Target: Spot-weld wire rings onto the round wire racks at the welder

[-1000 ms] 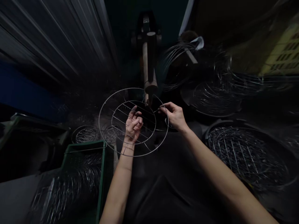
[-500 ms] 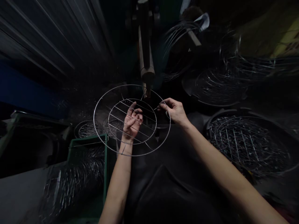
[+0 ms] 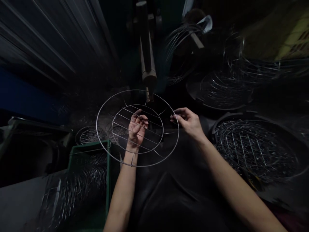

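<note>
Nearest, left hand: palm toward the viewer beneath the wires; grip half curled, and whether it closes on a wire cannot be told.
Right hand: fingers loosely curled at the rack's right rim; grip open or closed cannot be told.
Held object: round wire rack with outer ring, inner ring and parallel cross wires, between the hands, above a dark cloth.
Left side: green crate packed with wire racks; a small stack of wire rings just beyond it.
Right side: black round tub heaped with wire racks; a second tub behind it.
Far centre: upright wooden post on a dark machine.
Far left: corrugated metal sheet.
</note>
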A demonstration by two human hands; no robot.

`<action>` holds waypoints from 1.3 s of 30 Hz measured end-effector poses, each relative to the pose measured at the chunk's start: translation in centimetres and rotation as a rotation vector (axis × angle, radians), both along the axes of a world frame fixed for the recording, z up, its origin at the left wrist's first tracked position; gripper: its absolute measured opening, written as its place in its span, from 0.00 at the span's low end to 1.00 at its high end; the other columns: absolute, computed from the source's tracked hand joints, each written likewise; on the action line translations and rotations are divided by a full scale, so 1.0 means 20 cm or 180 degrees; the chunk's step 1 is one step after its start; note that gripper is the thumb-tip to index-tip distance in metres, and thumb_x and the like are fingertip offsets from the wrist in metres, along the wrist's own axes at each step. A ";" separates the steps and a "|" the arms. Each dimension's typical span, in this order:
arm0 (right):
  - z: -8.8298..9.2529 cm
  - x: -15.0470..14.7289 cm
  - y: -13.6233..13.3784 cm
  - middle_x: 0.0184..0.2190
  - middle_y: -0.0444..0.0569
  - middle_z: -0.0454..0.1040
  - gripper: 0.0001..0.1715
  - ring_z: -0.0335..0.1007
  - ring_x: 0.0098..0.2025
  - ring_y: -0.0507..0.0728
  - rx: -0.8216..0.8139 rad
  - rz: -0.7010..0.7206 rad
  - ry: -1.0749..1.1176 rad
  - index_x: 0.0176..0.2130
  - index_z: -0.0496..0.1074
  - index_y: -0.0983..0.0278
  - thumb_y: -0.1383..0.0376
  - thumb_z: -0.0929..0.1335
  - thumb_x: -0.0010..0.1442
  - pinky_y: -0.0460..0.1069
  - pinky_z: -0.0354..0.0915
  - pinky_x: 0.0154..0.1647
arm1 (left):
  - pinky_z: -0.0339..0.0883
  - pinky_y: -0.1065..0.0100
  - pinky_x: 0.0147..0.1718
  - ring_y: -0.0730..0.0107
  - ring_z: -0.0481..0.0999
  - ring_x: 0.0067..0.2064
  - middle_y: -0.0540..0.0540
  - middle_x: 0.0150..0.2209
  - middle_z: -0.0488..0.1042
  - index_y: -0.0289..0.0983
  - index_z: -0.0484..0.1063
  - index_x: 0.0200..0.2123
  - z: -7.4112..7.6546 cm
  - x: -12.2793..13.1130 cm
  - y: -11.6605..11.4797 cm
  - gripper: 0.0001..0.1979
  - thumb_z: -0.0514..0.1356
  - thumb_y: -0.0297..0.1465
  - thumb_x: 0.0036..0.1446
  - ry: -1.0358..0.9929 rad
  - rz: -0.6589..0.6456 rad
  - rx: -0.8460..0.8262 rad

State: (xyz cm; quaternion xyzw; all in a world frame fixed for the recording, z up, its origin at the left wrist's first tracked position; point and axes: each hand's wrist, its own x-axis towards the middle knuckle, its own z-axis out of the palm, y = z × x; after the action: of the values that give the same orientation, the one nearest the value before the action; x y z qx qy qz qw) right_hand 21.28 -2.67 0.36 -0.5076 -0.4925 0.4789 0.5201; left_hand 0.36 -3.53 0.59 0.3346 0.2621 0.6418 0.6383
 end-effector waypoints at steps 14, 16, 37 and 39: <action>-0.06 -0.06 -0.26 0.29 0.45 0.76 0.13 0.75 0.32 0.55 -0.0167 -0.0373 0.0199 0.31 0.72 0.62 0.56 0.71 0.50 0.52 0.72 0.37 | 0.63 0.73 0.28 0.75 0.68 0.32 0.47 0.35 0.68 0.39 0.68 0.43 -0.02 0.05 -0.01 0.25 0.68 0.37 0.39 0.0069 0.0024 0.0057; -0.07 -0.05 -0.28 0.29 0.46 0.76 0.13 0.75 0.32 0.55 -0.0158 -0.0314 0.0142 0.31 0.72 0.62 0.55 0.71 0.50 0.52 0.72 0.38 | 0.62 0.72 0.28 0.74 0.67 0.32 0.47 0.35 0.68 0.39 0.68 0.42 -0.02 0.05 -0.01 0.26 0.68 0.38 0.38 0.0104 0.0044 0.0016; -0.13 -0.07 -0.31 0.26 0.45 0.74 0.15 0.73 0.28 0.53 -0.0268 -0.0272 0.0318 0.32 0.70 0.62 0.53 0.70 0.51 0.49 0.71 0.32 | 0.63 0.72 0.28 0.75 0.68 0.30 0.49 0.33 0.68 0.40 0.66 0.39 0.04 0.04 -0.01 0.26 0.69 0.41 0.37 0.0505 0.0008 -0.0086; -0.12 -0.07 -0.32 0.26 0.45 0.73 0.14 0.73 0.28 0.53 -0.0254 -0.0134 0.0346 0.31 0.70 0.62 0.54 0.70 0.51 0.49 0.71 0.32 | 0.63 0.73 0.28 0.76 0.68 0.29 0.49 0.32 0.68 0.39 0.66 0.38 0.07 0.04 -0.01 0.25 0.68 0.44 0.39 0.0542 0.0050 -0.0181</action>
State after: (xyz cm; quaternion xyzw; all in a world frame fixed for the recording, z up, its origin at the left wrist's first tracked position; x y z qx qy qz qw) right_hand 19.79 -9.00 -2.07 -0.5114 -0.4333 0.5140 0.5353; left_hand 1.11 -3.81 2.02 0.3676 0.3361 0.6083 0.6180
